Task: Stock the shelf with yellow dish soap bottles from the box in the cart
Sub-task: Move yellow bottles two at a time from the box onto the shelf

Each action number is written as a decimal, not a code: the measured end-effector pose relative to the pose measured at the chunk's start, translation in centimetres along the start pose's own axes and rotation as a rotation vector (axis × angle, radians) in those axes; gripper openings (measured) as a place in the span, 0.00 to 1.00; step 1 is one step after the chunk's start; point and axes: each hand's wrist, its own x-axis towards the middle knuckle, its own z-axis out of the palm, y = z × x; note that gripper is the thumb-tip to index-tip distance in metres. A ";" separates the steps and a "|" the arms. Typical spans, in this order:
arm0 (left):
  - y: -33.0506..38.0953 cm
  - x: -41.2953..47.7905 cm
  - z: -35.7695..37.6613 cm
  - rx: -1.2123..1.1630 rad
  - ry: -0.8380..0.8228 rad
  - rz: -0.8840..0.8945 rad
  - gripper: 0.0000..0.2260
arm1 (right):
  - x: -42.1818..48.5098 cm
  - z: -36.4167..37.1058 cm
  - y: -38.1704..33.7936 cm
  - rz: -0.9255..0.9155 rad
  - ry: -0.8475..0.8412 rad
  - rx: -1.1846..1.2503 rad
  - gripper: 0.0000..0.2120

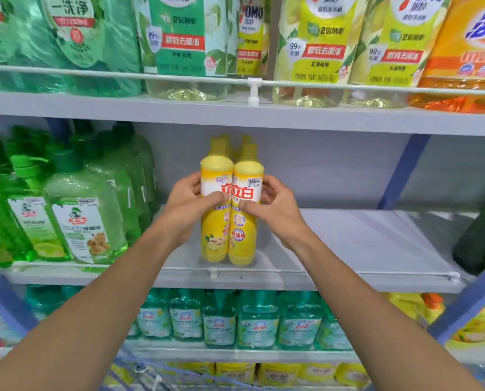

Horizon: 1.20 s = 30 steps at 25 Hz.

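Both hands [230, 210] grasp yellow bottles [231, 210] upright on shelf [348, 249] beside green bottles [80, 215]

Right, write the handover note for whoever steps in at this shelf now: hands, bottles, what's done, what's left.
Left hand: gripping the left front yellow plastic dish soap bottle.
Right hand: gripping the right front yellow plastic dish soap bottle.
Both bottles stand upright, side by side, at the front of the grey middle shelf; more yellow caps show behind them.
Done: a few bottles placed.
Left: the shelf space to the right is bare. Box and cart not clearly in view.
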 end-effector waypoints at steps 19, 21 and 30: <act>-7.3 -3.8 -3.1 0.397 -0.047 -0.008 0.29 | -5.1 1.7 6.2 0.054 0.030 -0.363 0.31; -7.5 -3.8 -3.2 0.372 -0.043 -0.032 0.30 | -5.1 1.5 6.7 0.071 0.010 -0.346 0.32; -9.8 0.4 -1.0 0.486 0.158 -0.004 0.22 | -0.3 2.0 9.1 0.089 0.137 -0.365 0.27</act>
